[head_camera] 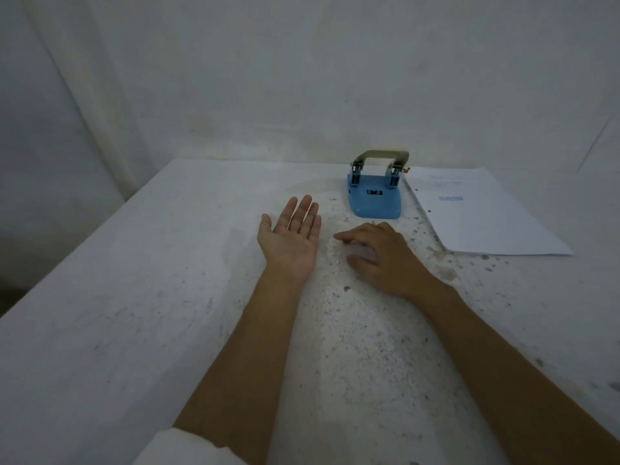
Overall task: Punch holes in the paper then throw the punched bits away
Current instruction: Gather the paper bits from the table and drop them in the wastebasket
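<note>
A blue hole punch (375, 193) with a grey lever stands upright at the far middle of the white table (134, 297). To its right lies a white sheet of paper (483, 223) with small punched holes along its left edge. My left hand (292, 236) rests palm up and flat on the table, fingers apart, with nothing in it. My right hand (379, 253) lies palm down just right of it, fingers curved over the surface. Tiny white paper bits (330, 253) lie scattered between the two hands, hard to make out against the table.
The table top is speckled with dark marks, mostly in the middle and right. A white cloth backdrop (235, 78) hangs behind the far edge. The table's left edge runs diagonally at the left, with a dark drop beyond it.
</note>
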